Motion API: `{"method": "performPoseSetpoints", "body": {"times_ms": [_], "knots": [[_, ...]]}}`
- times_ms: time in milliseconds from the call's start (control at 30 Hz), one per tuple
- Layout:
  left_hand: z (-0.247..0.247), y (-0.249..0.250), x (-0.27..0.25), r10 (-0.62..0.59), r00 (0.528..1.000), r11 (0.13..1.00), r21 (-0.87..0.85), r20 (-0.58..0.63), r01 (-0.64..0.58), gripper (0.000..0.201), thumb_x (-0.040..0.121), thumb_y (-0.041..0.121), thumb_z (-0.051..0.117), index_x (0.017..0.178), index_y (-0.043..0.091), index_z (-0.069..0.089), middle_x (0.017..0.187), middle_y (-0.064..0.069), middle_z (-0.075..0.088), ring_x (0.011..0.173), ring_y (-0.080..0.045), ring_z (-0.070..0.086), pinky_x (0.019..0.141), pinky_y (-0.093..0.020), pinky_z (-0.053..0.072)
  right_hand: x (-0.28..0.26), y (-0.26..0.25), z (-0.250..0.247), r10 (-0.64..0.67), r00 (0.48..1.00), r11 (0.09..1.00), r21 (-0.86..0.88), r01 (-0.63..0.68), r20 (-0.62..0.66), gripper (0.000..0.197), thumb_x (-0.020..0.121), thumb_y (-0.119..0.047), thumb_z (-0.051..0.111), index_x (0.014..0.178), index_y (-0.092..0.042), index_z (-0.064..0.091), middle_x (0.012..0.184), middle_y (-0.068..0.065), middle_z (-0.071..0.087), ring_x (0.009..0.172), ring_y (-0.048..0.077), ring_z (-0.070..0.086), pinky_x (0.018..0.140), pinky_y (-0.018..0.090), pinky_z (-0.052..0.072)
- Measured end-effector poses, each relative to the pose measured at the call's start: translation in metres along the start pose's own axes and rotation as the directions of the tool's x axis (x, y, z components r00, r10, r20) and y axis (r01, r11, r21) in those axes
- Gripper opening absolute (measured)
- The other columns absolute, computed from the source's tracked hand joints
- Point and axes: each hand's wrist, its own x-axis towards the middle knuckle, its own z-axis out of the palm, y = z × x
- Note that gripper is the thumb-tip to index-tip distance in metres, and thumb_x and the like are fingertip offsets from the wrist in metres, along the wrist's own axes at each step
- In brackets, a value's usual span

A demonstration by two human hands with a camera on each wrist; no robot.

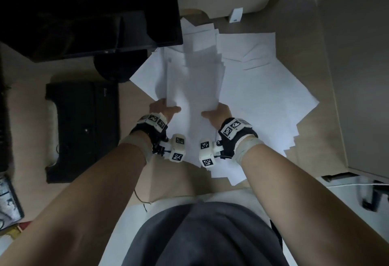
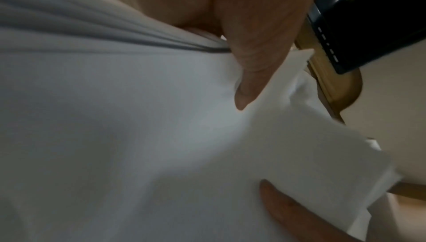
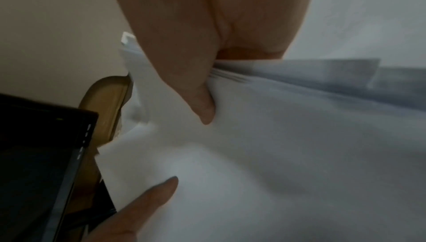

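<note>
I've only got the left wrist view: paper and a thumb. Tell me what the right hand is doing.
Observer: The right hand grips the right edge of the held stack, thumb on top.
Operator: Report what lies under it.
Observer: Loose sheets fan across the desk, mostly to the right.
Operator: Say where the left hand sits.
Observer: The left hand holds the opposite edge, level with the right.
</note>
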Motion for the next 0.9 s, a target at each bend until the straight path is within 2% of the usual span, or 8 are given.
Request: {"method": "performPoseSetpoints", "body": {"times_ms": [67,233,433,567,667,700,800,900], "knots": [[-0.010,-0.015,-0.002,-0.068,0.997,0.989,-0.132,-0.026,0.064,0.052,0.077,0.023,0.079,0.120,0.000,0.061,0.119,-0.013,0.064,0.108,-0.030,0.060,0.096,-0.036,0.048,-0.004,-0.006,0.008,-0.037,0.999,0.999,-0.013,0.037,0.014,0.032,0.084,-0.010,0.069,0.115,0.000,0.065,0.110,0.014,0.068,0.100,0.028,0.063,0.083,0.031,0.049],[-0.025,-0.036,-0.018,-0.207,0.977,0.950,-0.248,-0.044,0.190,0.089,0.069,0.038,0.082,0.141,0.002,0.043,0.139,-0.012,0.050,0.124,-0.032,0.050,0.101,-0.038,0.042,-0.018,-0.010,0.024,-0.132,0.982,0.988,-0.056,0.141,0.138,0.035,0.080,-0.016,0.074,0.112,-0.004,0.066,0.103,0.009,0.067,0.094,0.025,0.061,0.083,0.033,0.049],[-0.013,-0.028,-0.047,-0.122,0.990,0.971,-0.217,-0.075,0.103,0.059,0.085,0.016,0.071,0.136,-0.002,0.047,0.137,-0.014,0.053,0.123,-0.031,0.051,0.091,-0.027,0.038,-0.017,0.020,0.015,-0.108,0.993,0.991,-0.072,0.111,0.045,0.032,0.085,-0.019,0.069,0.113,-0.004,0.065,0.109,0.014,0.069,0.097,0.031,0.064,0.084,0.036,0.052],[0.011,-0.009,-0.070,-0.161,0.986,0.972,-0.168,0.041,0.166,0.061,0.084,0.028,0.072,0.132,-0.002,0.050,0.129,-0.015,0.057,0.117,-0.034,0.056,0.092,-0.034,0.046,-0.008,0.033,-0.011,-0.149,0.984,0.952,-0.283,0.116,-0.100,0.035,0.088,-0.027,0.054,0.117,-0.009,0.062,0.115,0.018,0.061,0.103,0.035,0.059,0.087,0.038,0.051],[0.028,-0.001,-0.091,-0.319,0.865,0.899,-0.164,0.388,0.405,0.053,0.094,0.037,0.057,0.123,-0.007,0.052,0.103,-0.024,0.066,0.088,-0.036,0.068,0.076,-0.036,0.056,0.004,0.021,-0.031,-0.256,0.962,0.841,-0.514,0.171,-0.099,0.039,0.094,-0.028,0.045,0.128,-0.011,0.053,0.128,0.019,0.047,0.120,0.037,0.044,0.096,0.043,0.042],[0.034,-0.004,-0.094,-0.320,0.843,0.878,-0.199,0.432,0.435,0.047,0.095,0.033,0.055,0.119,-0.008,0.054,0.105,-0.024,0.065,0.089,-0.036,0.067,0.081,-0.037,0.054,0.009,0.013,-0.035,-0.280,0.958,0.780,-0.596,0.191,-0.058,0.040,0.095,-0.032,0.044,0.130,-0.014,0.051,0.135,0.018,0.043,0.126,0.036,0.037,0.099,0.045,0.039],[0.056,-0.029,-0.100,-0.285,0.889,0.840,-0.353,0.359,0.412,0.047,0.094,0.021,0.058,0.131,-0.007,0.049,0.133,-0.024,0.055,0.090,-0.030,0.065,0.079,-0.035,0.055,0.022,-0.006,-0.029,-0.207,0.973,0.529,-0.825,0.198,0.101,0.054,0.089,-0.051,0.050,0.136,-0.025,0.048,0.153,0.009,0.029,0.145,0.034,0.011,0.113,0.053,0.024],[0.069,-0.052,-0.107,-0.322,0.886,0.807,-0.392,0.335,0.441,0.049,0.095,0.021,0.057,0.134,-0.007,0.046,0.138,-0.025,0.051,0.110,-0.034,0.062,0.078,-0.033,0.052,0.020,-0.003,-0.018,-0.097,0.991,0.465,-0.876,0.128,0.093,0.061,0.082,-0.050,0.063,0.135,-0.023,0.046,0.144,0.014,0.032,0.135,0.038,0.027,0.109,0.052,0.031]]}}
